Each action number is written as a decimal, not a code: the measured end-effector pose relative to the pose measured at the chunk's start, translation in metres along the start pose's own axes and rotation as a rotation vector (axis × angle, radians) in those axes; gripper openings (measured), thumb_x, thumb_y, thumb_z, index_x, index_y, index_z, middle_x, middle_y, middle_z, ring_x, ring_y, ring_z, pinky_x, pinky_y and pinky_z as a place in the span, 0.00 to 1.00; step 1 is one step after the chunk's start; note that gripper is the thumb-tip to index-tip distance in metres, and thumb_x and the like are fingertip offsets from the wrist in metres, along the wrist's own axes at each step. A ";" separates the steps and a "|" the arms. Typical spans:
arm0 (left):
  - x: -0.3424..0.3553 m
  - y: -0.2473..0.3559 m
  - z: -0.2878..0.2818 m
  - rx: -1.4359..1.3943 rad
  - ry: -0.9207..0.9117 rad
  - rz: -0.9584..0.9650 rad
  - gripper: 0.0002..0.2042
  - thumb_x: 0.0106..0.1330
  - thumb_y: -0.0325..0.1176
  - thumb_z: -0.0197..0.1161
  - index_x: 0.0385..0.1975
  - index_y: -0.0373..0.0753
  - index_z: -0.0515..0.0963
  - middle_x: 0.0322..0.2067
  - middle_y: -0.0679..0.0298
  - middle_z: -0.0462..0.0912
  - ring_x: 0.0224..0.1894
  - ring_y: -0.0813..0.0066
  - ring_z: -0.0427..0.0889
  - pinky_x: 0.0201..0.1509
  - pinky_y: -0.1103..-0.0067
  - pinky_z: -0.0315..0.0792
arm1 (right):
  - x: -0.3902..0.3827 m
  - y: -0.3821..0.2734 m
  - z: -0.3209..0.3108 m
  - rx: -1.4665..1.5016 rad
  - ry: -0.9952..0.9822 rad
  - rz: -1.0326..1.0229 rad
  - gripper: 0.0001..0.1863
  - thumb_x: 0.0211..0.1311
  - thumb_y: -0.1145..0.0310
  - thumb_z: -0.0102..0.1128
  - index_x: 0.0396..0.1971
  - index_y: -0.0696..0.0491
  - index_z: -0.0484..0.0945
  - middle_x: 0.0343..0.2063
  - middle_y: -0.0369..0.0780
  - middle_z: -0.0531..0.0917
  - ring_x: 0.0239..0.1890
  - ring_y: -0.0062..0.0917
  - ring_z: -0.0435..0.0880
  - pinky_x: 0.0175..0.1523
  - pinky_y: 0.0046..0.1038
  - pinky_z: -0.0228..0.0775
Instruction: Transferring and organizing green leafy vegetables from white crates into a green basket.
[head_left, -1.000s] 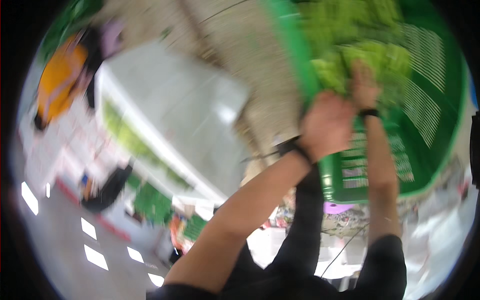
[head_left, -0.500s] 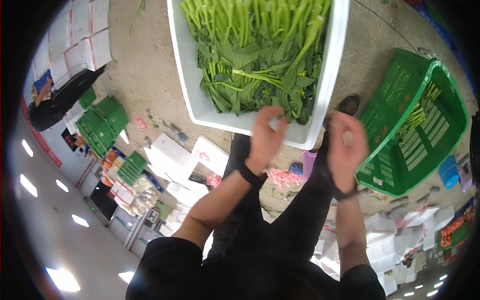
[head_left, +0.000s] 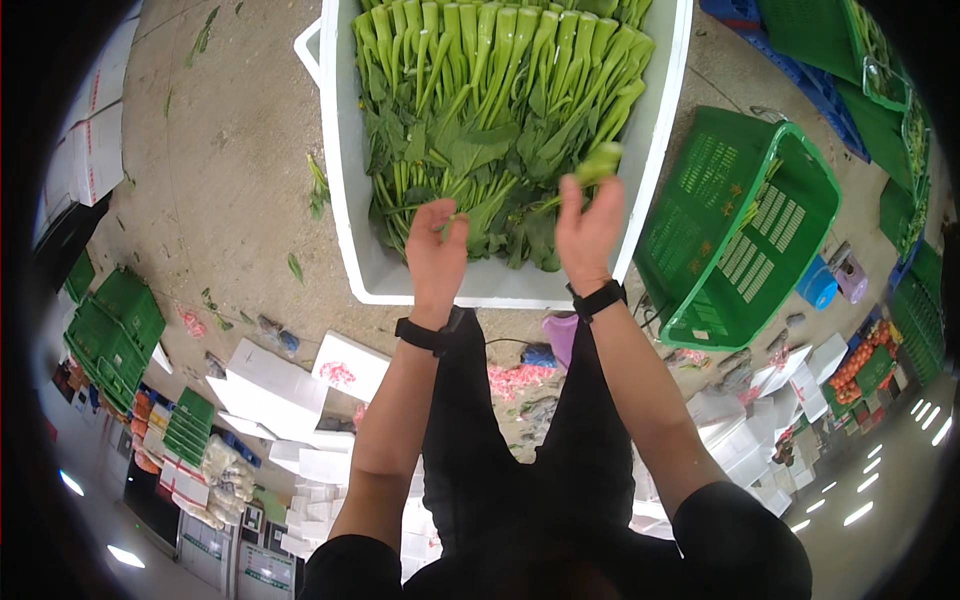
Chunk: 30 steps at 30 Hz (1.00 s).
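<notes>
A white foam box (head_left: 340, 220) holds rows of leafy greens (head_left: 480, 70), with pale cut stems along the upper part and dark leaves below. My left hand (head_left: 440, 240) is over the leaves near the box's lower-left part, fingers curved but apart, with nothing visible held. My right hand (head_left: 590, 220) is at the lower right inside the box, fingers around a short bunch of pale green stalks (head_left: 602, 160), slightly blurred. To the right of the box stands a green plastic basket (head_left: 700, 200) with a few stalks inside.
More green baskets (head_left: 880, 120) with greens line the right side by a blue pallet (head_left: 800, 80). Stacked green crates (head_left: 120, 330), white boxes (head_left: 260, 390) and a purple stool (head_left: 558, 340) are around me. Loose leaves (head_left: 295, 265) lie on the concrete floor (head_left: 230, 150).
My view has swung from the green basket to the foam box. Both hands have left the basket and now reach into the box, the right one holding stalks.
</notes>
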<state>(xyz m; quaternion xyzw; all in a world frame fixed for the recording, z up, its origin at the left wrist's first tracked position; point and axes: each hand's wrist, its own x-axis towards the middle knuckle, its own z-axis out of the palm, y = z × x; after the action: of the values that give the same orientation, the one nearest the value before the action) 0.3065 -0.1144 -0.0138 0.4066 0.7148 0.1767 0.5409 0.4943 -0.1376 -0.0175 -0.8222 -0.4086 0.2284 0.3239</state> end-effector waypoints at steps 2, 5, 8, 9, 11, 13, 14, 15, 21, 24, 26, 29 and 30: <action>0.004 0.004 0.013 -0.032 0.005 0.012 0.13 0.62 0.30 0.62 0.45 0.33 0.77 0.42 0.55 0.82 0.47 0.66 0.80 0.52 0.75 0.71 | 0.018 0.003 0.001 0.146 0.047 0.170 0.17 0.65 0.64 0.58 0.45 0.60 0.68 0.41 0.50 0.75 0.45 0.48 0.73 0.54 0.46 0.60; 0.019 0.025 0.036 0.010 0.005 0.146 0.13 0.62 0.29 0.62 0.45 0.34 0.77 0.43 0.54 0.82 0.47 0.65 0.80 0.51 0.74 0.72 | 0.051 0.030 0.023 0.148 0.087 0.334 0.26 0.65 0.63 0.60 0.54 0.63 0.62 0.48 0.54 0.73 0.50 0.50 0.72 0.57 0.45 0.60; 0.044 0.054 0.045 0.146 0.069 0.396 0.13 0.62 0.28 0.62 0.46 0.35 0.76 0.42 0.56 0.81 0.42 0.65 0.80 0.48 0.73 0.73 | 0.060 0.034 0.036 0.047 0.160 0.418 0.43 0.59 0.63 0.67 0.64 0.68 0.51 0.58 0.59 0.67 0.59 0.51 0.68 0.64 0.42 0.58; 0.053 0.069 0.047 0.280 0.103 0.555 0.13 0.63 0.27 0.62 0.47 0.35 0.76 0.41 0.58 0.81 0.39 0.67 0.80 0.46 0.74 0.73 | 0.061 0.030 0.036 0.060 0.164 0.417 0.43 0.59 0.63 0.67 0.64 0.68 0.51 0.58 0.59 0.67 0.59 0.51 0.68 0.64 0.42 0.58; 0.074 0.093 0.057 0.290 0.173 0.635 0.12 0.62 0.27 0.62 0.46 0.36 0.76 0.39 0.58 0.80 0.37 0.67 0.80 0.43 0.73 0.73 | 0.057 0.022 0.037 0.055 0.062 0.404 0.40 0.59 0.64 0.66 0.63 0.69 0.55 0.58 0.59 0.67 0.60 0.53 0.66 0.65 0.42 0.58; 0.098 0.105 0.066 0.301 0.236 0.714 0.12 0.61 0.26 0.63 0.45 0.37 0.76 0.37 0.59 0.79 0.34 0.67 0.79 0.41 0.73 0.74 | 0.054 0.011 0.035 0.072 0.105 0.449 0.38 0.58 0.65 0.66 0.62 0.68 0.58 0.57 0.58 0.68 0.60 0.53 0.65 0.65 0.43 0.57; 0.110 0.110 0.067 0.352 0.277 0.786 0.12 0.61 0.26 0.63 0.45 0.36 0.77 0.36 0.59 0.78 0.33 0.67 0.78 0.39 0.73 0.74 | 0.050 0.005 0.035 -0.014 0.172 0.313 0.37 0.57 0.66 0.65 0.62 0.67 0.58 0.56 0.57 0.68 0.60 0.52 0.65 0.65 0.43 0.57; 0.119 0.114 0.073 0.392 0.313 0.859 0.11 0.61 0.26 0.63 0.44 0.36 0.77 0.34 0.60 0.78 0.32 0.67 0.77 0.38 0.73 0.73 | 0.052 0.002 0.032 -0.110 0.246 0.174 0.37 0.57 0.67 0.65 0.62 0.66 0.59 0.55 0.56 0.69 0.60 0.51 0.66 0.65 0.43 0.57; 0.123 0.118 0.086 0.557 0.074 0.838 0.30 0.46 0.33 0.75 0.49 0.39 0.66 0.43 0.56 0.70 0.46 0.53 0.73 0.48 0.65 0.67 | 0.119 -0.001 0.032 -0.039 0.161 -0.232 0.22 0.53 0.75 0.61 0.51 0.52 0.74 0.45 0.46 0.73 0.50 0.44 0.71 0.55 0.41 0.63; 0.114 0.108 0.090 0.613 0.116 0.808 0.30 0.45 0.34 0.76 0.48 0.38 0.66 0.43 0.55 0.70 0.46 0.53 0.73 0.47 0.66 0.67 | 0.139 -0.003 0.033 -0.099 0.054 -0.365 0.21 0.49 0.77 0.61 0.47 0.50 0.76 0.40 0.43 0.73 0.45 0.41 0.73 0.50 0.40 0.65; 0.108 0.103 0.094 0.589 0.099 0.747 0.31 0.45 0.33 0.76 0.48 0.37 0.65 0.44 0.54 0.70 0.46 0.52 0.73 0.48 0.66 0.67 | 0.145 -0.009 0.031 -0.180 -0.008 -0.414 0.21 0.45 0.78 0.62 0.44 0.50 0.76 0.37 0.42 0.73 0.42 0.40 0.74 0.47 0.40 0.66; 0.109 0.094 0.094 0.561 0.118 0.723 0.32 0.45 0.32 0.76 0.49 0.37 0.64 0.45 0.53 0.69 0.46 0.51 0.73 0.48 0.65 0.67 | 0.150 -0.008 0.027 -0.206 -0.040 -0.437 0.20 0.45 0.78 0.62 0.42 0.50 0.76 0.37 0.43 0.73 0.42 0.40 0.75 0.46 0.39 0.68; 0.108 0.095 0.095 0.555 0.119 0.721 0.32 0.45 0.32 0.76 0.49 0.37 0.64 0.45 0.53 0.69 0.46 0.51 0.73 0.48 0.65 0.67 | 0.152 -0.009 0.026 -0.210 -0.042 -0.441 0.20 0.45 0.78 0.62 0.42 0.50 0.76 0.37 0.43 0.73 0.42 0.40 0.75 0.46 0.39 0.68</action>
<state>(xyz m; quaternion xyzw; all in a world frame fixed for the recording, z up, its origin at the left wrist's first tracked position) 0.4215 0.0083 -0.0496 0.7481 0.5777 0.1785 0.2734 0.5588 0.0003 -0.0455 -0.7374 -0.6063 0.1253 0.2701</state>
